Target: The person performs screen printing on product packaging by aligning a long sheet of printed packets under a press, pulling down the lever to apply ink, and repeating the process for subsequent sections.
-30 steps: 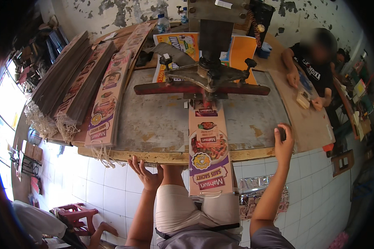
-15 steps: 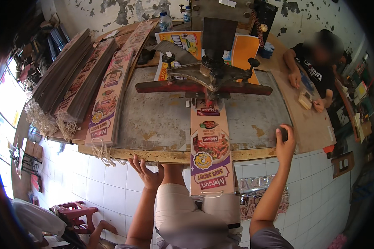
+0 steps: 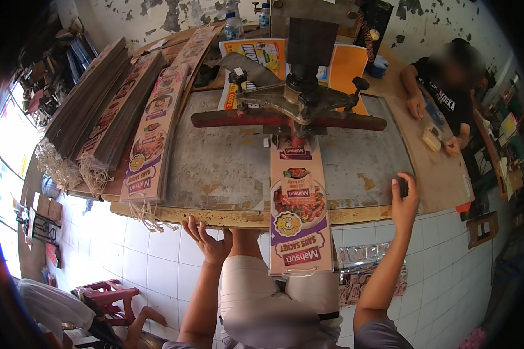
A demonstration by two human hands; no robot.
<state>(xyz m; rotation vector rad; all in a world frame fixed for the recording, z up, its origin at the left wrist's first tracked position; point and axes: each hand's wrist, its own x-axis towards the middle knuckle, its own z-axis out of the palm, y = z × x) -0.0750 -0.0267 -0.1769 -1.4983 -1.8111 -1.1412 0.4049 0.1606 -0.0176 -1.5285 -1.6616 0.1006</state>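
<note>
Cardboard, or some stiff printed card anyway, is what this long strip (image 3: 300,212) looks like. It's lying flat down the middle of the worktop (image 3: 227,168), with its far end tucked under the red bar of the press (image 3: 288,119) and its near end sticking out past the front edge, hanging over the person's lap.

Left hand (image 3: 208,241) is sitting under the front edge of the worktop, fingers spread and curled up against the wood, not holding anything. Right hand (image 3: 404,200) is resting up on the front edge towards the right corner, fingers loosely open. There might be something small and dark by the fingertips, honestly can't tell. Neither hand is touching the strip.

My guess on handling: it's light, and stiff enough to hold itself out past the edge without drooping much, but long and thin, so it'll probably flop or crease if grabbed by one end only. The glossy print is likely a bit slippery. I'd pinch it at the overhanging near end, both long edges, and slide it rather than lift it.

Stacks of the same strips (image 3: 128,122) are piled along the left edge. Another person (image 3: 448,87) is working at the far right corner.
</note>
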